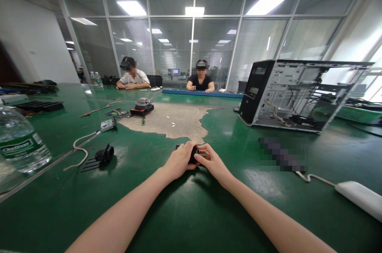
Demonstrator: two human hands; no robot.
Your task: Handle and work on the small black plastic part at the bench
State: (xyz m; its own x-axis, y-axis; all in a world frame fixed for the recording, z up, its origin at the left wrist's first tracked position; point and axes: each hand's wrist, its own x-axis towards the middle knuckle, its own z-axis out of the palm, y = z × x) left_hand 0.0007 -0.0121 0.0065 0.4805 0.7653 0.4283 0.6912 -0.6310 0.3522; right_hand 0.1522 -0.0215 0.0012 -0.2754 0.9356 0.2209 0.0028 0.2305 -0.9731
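On green table (191, 213): left hand (179, 161), right hand (212, 161) gripping small black part (193, 155).

Count: two hands, left hand (179, 160) and right hand (212, 162), on one small black part (193, 154). One open PC case (294, 93), one water bottle (19, 141) near, two more bottles (96, 79) far back. Two seated people (133, 74) across the counter (191, 205), one white power strip (359, 197).

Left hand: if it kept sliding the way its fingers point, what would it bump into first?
The left hand points right, toward the right hand. Both hands grip a small black part, so it would probably press into that part first, then the right hand's fingers.
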